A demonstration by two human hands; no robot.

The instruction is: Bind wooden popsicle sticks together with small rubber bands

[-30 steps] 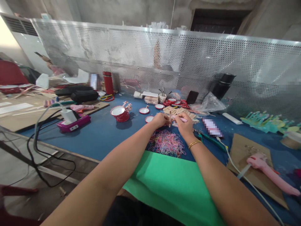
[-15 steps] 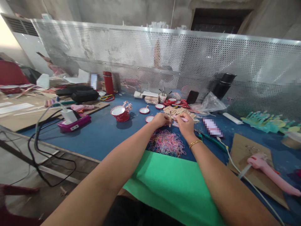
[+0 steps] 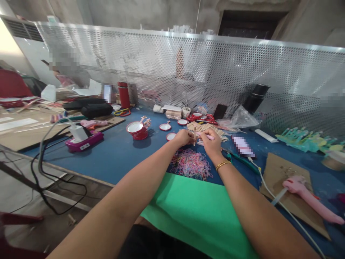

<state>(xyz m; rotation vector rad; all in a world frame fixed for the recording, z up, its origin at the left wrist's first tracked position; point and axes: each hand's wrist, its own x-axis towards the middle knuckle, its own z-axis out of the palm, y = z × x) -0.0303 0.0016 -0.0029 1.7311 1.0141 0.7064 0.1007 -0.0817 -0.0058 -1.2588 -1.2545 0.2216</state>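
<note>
Blue table (image 3: pixel 107 154) before perforated screen (image 3: pixel 151 54), left grip (image 3: pixel 184 138) around stick (image 3: pixel 194 133), right grip (image 3: pixel 213 144) around pink pen (image 3: pixel 210 137)

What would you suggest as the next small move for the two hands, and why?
Probably steady the thin stick with the left hand and bring the pink pen-like tool against it: the right hand holds the tool pointing at the stick, though contact is hard to tell.

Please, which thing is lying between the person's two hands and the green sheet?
In the head view, a tangled pile of small coloured loops lies there, on the blue tabletop.
</note>
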